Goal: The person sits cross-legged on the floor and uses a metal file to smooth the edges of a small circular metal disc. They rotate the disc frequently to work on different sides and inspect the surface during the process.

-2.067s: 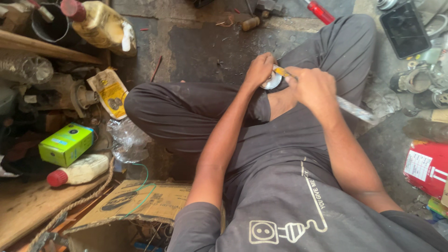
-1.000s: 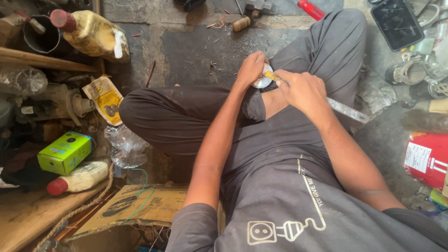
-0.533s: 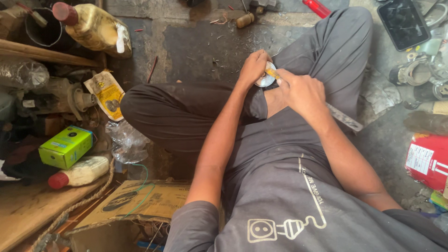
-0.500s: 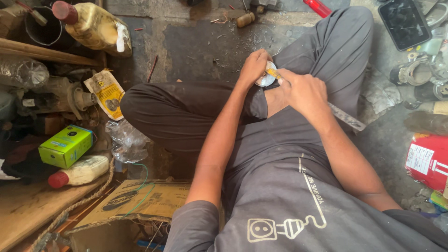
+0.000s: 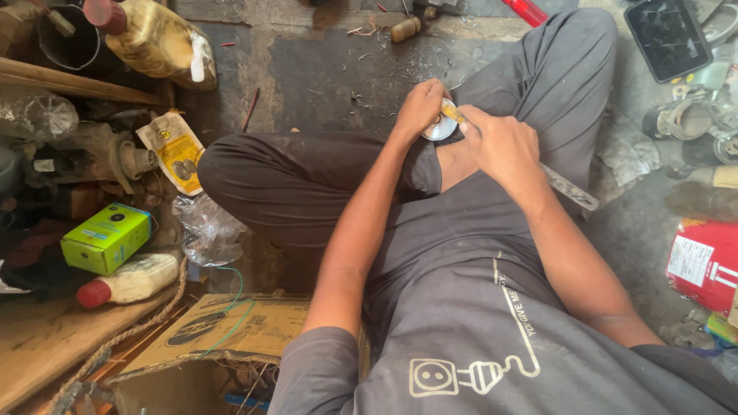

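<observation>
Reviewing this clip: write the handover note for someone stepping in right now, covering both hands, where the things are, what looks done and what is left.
Left hand: closed around a small round metal part, held over the crossed legs.
Right hand: grips a yellow-handled tool with its tip against the part; a long flat metal strip sticks out behind the wrist, and whether the hand holds it is unclear.
Nearby: green box and a red-capped bottle on the left, cardboard box by the knee.
Done: part and tool are in contact.
Left: the work on the part appears unfinished; its state is hidden by the fingers.
</observation>
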